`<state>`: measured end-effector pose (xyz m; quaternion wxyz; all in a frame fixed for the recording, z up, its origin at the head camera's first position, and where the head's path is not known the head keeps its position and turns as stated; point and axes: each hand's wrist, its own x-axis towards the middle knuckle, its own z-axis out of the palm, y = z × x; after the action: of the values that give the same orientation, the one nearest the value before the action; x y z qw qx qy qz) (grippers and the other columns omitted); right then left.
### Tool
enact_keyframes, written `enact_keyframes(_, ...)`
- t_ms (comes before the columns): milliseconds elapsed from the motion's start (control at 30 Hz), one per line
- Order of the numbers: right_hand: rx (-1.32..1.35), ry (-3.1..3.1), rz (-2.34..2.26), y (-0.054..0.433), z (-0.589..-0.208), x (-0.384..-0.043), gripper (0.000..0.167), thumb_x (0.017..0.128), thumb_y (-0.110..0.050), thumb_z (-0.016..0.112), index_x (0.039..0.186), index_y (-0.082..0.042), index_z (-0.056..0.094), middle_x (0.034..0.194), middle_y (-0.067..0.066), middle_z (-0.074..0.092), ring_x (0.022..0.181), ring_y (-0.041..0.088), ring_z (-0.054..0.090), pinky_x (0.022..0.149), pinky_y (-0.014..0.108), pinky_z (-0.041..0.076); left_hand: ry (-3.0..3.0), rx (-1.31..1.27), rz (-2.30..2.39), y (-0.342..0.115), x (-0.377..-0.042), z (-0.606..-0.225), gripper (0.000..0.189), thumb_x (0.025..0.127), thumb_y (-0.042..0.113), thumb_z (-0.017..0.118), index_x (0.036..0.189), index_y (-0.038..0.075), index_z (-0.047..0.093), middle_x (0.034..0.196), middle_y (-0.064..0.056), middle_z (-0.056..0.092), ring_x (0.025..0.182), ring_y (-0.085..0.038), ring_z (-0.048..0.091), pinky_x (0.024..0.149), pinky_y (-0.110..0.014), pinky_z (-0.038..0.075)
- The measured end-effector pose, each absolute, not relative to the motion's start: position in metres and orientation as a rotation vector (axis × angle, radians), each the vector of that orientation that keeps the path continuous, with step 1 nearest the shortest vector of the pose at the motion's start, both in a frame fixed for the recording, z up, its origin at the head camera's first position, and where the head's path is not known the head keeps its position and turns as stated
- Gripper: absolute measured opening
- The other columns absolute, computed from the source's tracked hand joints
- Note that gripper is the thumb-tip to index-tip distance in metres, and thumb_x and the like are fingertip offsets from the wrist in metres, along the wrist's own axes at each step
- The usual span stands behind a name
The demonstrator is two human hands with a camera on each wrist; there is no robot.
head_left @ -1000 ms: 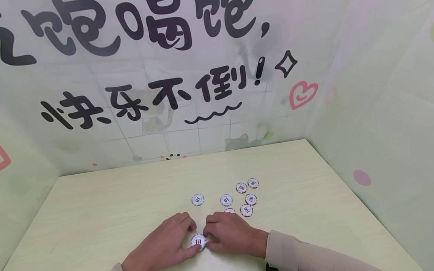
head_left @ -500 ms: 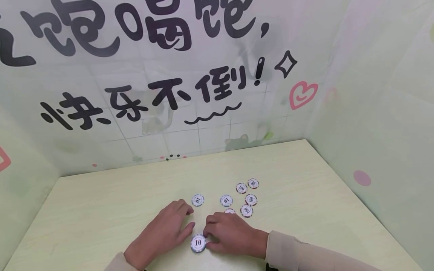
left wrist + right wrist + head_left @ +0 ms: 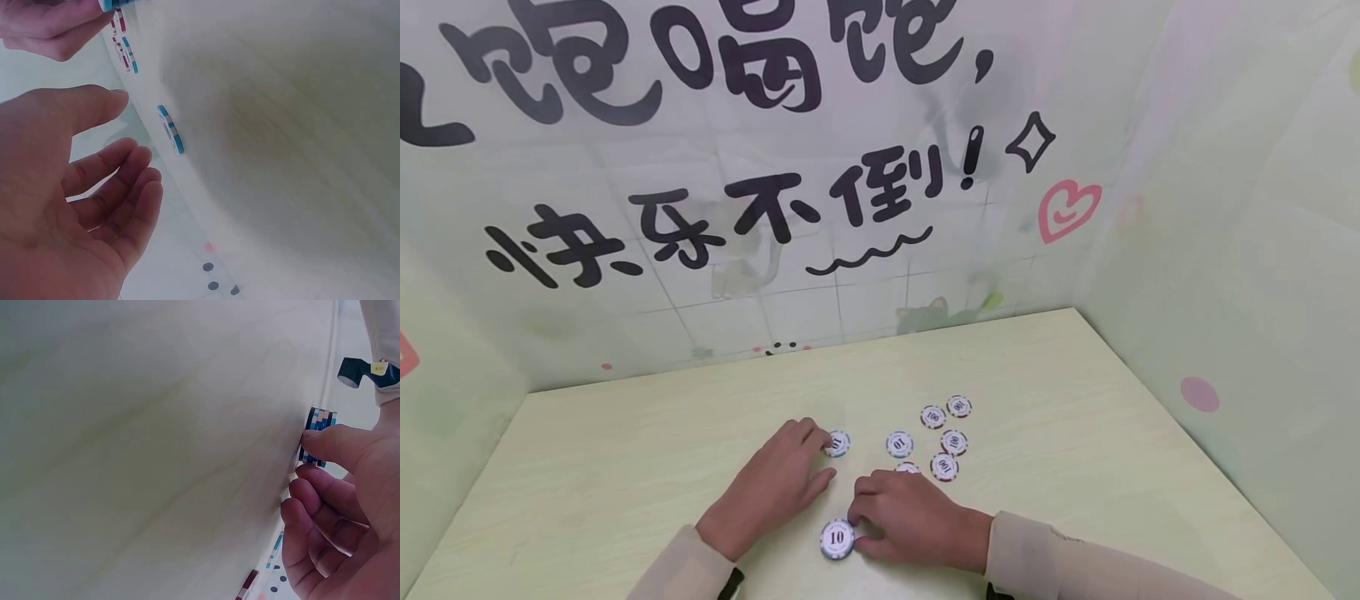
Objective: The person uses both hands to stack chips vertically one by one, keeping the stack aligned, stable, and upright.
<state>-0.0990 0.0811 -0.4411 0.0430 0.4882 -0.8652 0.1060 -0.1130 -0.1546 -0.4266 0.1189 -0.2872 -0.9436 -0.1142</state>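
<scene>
A stack of poker chips [image 3: 837,539], the top one white and blue and marked 10, stands on the table near me. My right hand [image 3: 913,517] holds the stack's right side between thumb and index finger; the right wrist view shows several layers in the stack [image 3: 320,422]. Farther off, my left hand [image 3: 775,479] reaches over the table, its fingertips at the left edge of a single blue-edged 10 chip [image 3: 839,443]. In the left wrist view that chip [image 3: 170,129] lies flat, and the left hand [image 3: 81,175] has its thumb and fingers spread apart around nothing.
Another 10 chip [image 3: 899,444] lies to the right. Several red-edged 100 chips [image 3: 954,442] are scattered beyond it, and one more chip [image 3: 907,468] is partly hidden behind my right hand. A printed wall sheet [image 3: 880,292] borders the table's back.
My left hand has lifted off the chip stack and moved forward to the single 10 chip, its thumb parting from its fingers. The right hand has stayed at the stack.
</scene>
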Motion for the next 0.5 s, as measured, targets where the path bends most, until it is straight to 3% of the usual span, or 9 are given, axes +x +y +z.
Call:
enact_keyframes(300,1.489,-2.664,0.301,0.082,-0.443,-0.1,0.016,0.095,-0.036,0.087,0.106,-0.024,0.084,0.096,-0.016,0.063,0.083,-0.003,0.052,0.072,0.008,0.039,-2.792,-0.846,-0.261,-0.152,-0.127,-0.427,0.039,0.094,0.02,0.089,0.123,-0.002,0.075,0.112,-0.011,0.065,0.096,-0.024,0.06,0.085,-0.037,0.057)
enact_keyframes(500,1.497,-2.677,0.324,0.081,-0.443,-0.101,0.017,0.095,-0.035,0.087,0.107,-0.023,0.084,0.097,-0.016,0.063,0.082,-0.004,0.051,0.072,0.008,0.037,-2.728,-0.881,-0.307,-0.154,-0.134,-0.437,0.043,0.093,0.021,0.089,0.122,-0.008,0.074,0.111,-0.015,0.064,0.097,-0.029,0.06,0.083,-0.045,0.058)
